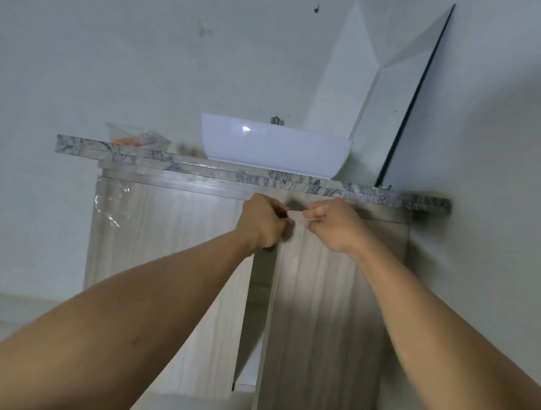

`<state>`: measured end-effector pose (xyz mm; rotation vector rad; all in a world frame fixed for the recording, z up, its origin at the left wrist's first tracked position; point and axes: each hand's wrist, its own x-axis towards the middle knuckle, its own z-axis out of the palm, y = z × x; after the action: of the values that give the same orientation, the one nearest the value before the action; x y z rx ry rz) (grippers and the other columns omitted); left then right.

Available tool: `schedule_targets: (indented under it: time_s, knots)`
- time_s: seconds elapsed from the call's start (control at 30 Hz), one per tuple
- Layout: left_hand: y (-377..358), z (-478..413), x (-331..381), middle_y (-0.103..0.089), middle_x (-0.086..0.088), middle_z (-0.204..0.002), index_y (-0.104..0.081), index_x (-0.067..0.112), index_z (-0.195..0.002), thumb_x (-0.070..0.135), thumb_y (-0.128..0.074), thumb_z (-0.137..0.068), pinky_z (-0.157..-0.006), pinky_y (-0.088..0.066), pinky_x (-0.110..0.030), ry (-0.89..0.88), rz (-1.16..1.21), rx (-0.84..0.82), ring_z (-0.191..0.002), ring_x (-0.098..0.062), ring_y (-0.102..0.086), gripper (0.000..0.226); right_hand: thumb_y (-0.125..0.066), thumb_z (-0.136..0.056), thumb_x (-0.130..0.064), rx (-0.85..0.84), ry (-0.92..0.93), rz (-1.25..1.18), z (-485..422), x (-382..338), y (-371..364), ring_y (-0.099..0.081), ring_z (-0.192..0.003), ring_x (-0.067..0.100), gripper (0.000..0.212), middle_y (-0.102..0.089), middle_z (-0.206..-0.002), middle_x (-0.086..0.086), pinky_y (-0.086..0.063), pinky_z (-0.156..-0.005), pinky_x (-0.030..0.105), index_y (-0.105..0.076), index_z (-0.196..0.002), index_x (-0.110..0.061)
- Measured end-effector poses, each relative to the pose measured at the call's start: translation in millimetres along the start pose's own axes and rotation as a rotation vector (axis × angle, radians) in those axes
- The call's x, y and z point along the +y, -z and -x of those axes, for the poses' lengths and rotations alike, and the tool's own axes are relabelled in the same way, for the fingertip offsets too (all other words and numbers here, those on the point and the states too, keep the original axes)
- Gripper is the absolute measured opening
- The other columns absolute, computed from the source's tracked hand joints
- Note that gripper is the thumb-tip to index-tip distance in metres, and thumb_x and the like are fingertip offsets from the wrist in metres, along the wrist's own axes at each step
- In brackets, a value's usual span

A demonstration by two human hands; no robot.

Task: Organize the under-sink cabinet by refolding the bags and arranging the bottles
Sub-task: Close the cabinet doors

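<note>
The tall pale wood-look cupboard (329, 306) stands under a grey-and-white stone bench (393, 195). Its left door (169, 245) and right door (328, 322) are open just a crack. I see no bags and no bottles. I think they are inside, behind the doors.

Both hands are up at the top, where the two doors meet. The left grip (266, 220) has its fingers curled in tight at the corner of the left door. What it holds is hidden, so I cannot tell. The right grip (332, 224) pinches a thin pale strip (296, 215) that sticks out toward the other hand. I cannot tell what the strip is.

I think the doors are stiff, flat boards and not heavy. They should swing easily. The left one has shiny clear film (110, 205) on it, so it may be slippery. The best place to hold looks like the top inside edge of each door.

A white bowl sink (273, 150) sits on the bench. A clear tub (138, 138) and a leaning mirror (400, 101) are there too.
</note>
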<state>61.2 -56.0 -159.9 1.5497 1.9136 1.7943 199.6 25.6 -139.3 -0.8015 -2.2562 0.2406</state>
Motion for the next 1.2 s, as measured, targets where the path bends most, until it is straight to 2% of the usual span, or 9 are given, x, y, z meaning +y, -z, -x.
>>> schedule_targets:
  time_s: [0.07, 0.23, 0.37, 0.5, 0.6, 0.7, 1.0, 1.1, 1.2]
  knots:
    - [-1.3, -14.2, -11.4, -0.072, -0.013, -0.106, -0.072, 0.004, -0.115, 0.011, -0.073, -0.088, -0.08, -0.06, -0.033, -0.028, -0.06, 0.047, -0.091, -0.027, -0.071, 0.027, -0.064, -0.094, -0.011, 0.034, 0.02, 0.031, -11.5, 3.5, -19.2, -0.052, -0.133, 0.022, 0.037, -0.056, -0.143, 0.006, -0.038, -0.114, 0.034, -0.064, -0.131, -0.009]
    - [2.3, -44.8, -38.8, -0.074, -0.009, -0.094, -0.077, 0.011, -0.103, 0.012, -0.062, -0.093, -0.077, -0.058, -0.032, -0.122, -0.265, 0.094, -0.086, -0.026, -0.07, 0.018, -0.062, -0.096, -0.011, 0.1, 0.048, 0.156, -37.0, 6.3, -55.8, -0.057, -0.126, 0.023, 0.041, -0.057, -0.142, 0.001, -0.05, -0.101, 0.039, -0.059, -0.137, -0.016]
    - [8.2, -67.9, -54.7, -0.069, -0.001, -0.108, -0.07, 0.034, -0.12, 0.026, -0.051, -0.098, -0.087, -0.048, -0.04, -0.166, -0.621, 0.048, -0.1, -0.026, -0.065, 0.03, -0.062, -0.093, -0.006, 0.096, 0.071, 0.267, -55.7, 7.5, -77.5, -0.043, -0.137, 0.022, 0.053, -0.046, -0.151, -0.001, -0.043, -0.108, 0.039, -0.051, -0.144, -0.015]
    - [7.5, -87.1, -77.9, -0.052, 0.002, -0.141, -0.05, 0.032, -0.139, 0.038, -0.051, -0.097, -0.112, -0.016, -0.067, -0.29, -0.967, 0.051, -0.136, -0.024, -0.041, 0.042, -0.061, -0.09, -0.005, 0.07, 0.049, 0.357, -65.1, 6.8, -92.8, -0.029, -0.143, 0.02, 0.065, -0.031, -0.158, -0.006, -0.037, -0.113, 0.044, -0.041, -0.15, -0.019]
    - [5.1, -93.7, -91.1, -0.038, 0.004, -0.155, -0.024, 0.03, -0.156, 0.045, -0.05, -0.1, -0.111, -0.003, -0.074, -0.279, -0.993, -0.01, -0.147, -0.023, -0.023, 0.063, -0.061, -0.089, -0.004, 0.074, 0.006, 0.39, -70.2, 9.5, -102.2, -0.025, -0.143, 0.019, 0.071, -0.027, -0.158, -0.01, -0.037, -0.109, 0.05, -0.036, -0.152, -0.024]
    - [2.1, -95.1, -99.1, -0.03, 0.004, -0.158, -0.011, 0.027, -0.159, 0.05, -0.045, -0.1, -0.109, -0.004, -0.077, -0.274, -1.008, -0.022, -0.149, -0.023, -0.018, 0.072, -0.062, -0.089, -0.004, 0.075, 0.001, 0.43, -77.9, 13.3, -109.0, -0.022, -0.143, 0.021, 0.075, -0.023, -0.159, -0.011, -0.035, -0.107, 0.052, -0.032, -0.154, -0.026]
    - [1.9, -98.2, -114.7, -0.025, -0.002, -0.157, -0.013, 0.027, -0.158, 0.03, -0.053, -0.094, -0.105, -0.016, -0.071, -0.376, -1.139, 0.018, -0.144, -0.028, -0.02, 0.076, -0.063, -0.085, 0.0, 0.082, -0.018, 0.5, -93.5, 21.7, -124.0, -0.021, -0.143, 0.026, 0.083, -0.015, -0.163, -0.008, -0.033, -0.11, 0.055, -0.027, -0.155, -0.024]
    - [1.8, -96.4, -120.4, -0.017, -0.005, -0.159, -0.03, 0.026, -0.151, 0.036, -0.047, -0.096, -0.103, -0.019, -0.07, -0.417, -1.232, 0.016, -0.147, -0.031, -0.012, 0.059, -0.067, -0.083, -0.002, 0.087, -0.017, 0.492, -98.9, 23.2, -129.1, -0.021, -0.142, 0.027, 0.085, -0.012, -0.163, -0.008, -0.034, -0.11, 0.052, -0.026, -0.155, -0.022]
    - [1.1, -94.1, -124.3, 0.0, -0.007, -0.165, -0.018, 0.025, -0.157, 0.04, -0.04, -0.099, -0.107, -0.013, -0.076, -0.366, -1.254, -0.049, -0.151, -0.035, 0.004, 0.064, -0.068, -0.084, -0.007, 0.077, -0.009, 0.534, -95.4, 28.8, -136.7, -0.019, -0.142, 0.027, 0.091, 0.0, -0.165, -0.007, -0.033, -0.112, 0.05, -0.016, -0.158, -0.022]
